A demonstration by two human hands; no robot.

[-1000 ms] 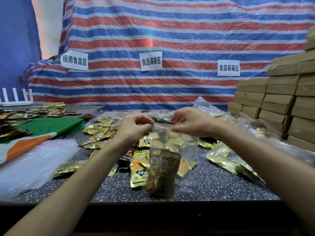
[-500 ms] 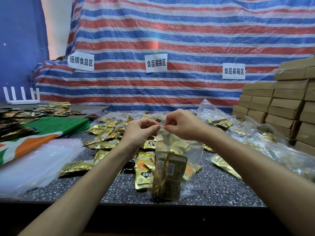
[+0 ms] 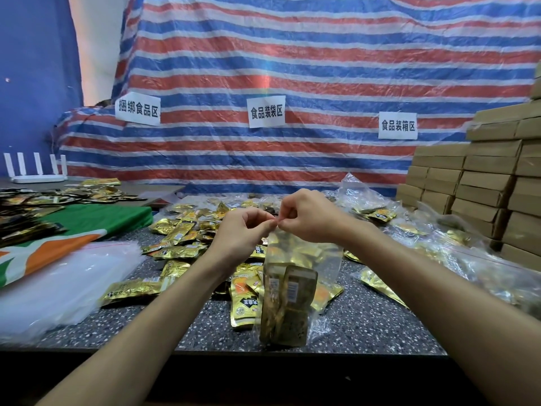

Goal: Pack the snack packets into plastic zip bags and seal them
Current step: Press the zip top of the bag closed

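Head: crinkly clear zip bag [image 3: 319, 259], foil packets [image 3: 288, 312].

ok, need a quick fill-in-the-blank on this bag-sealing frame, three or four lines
1. The left hand and the right hand both pinch the ___ edge of the zip bag.
2. The snack packets inside it sit at its ___.
3. The stacked cardboard boxes stand to the person's ___.
4. The striped tarp carries ___ white paper signs.
Missing: top; bottom; right; three.

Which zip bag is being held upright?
The centre zip bag, its top pinched by left hand and right hand; other filled bags lie slumped at right.
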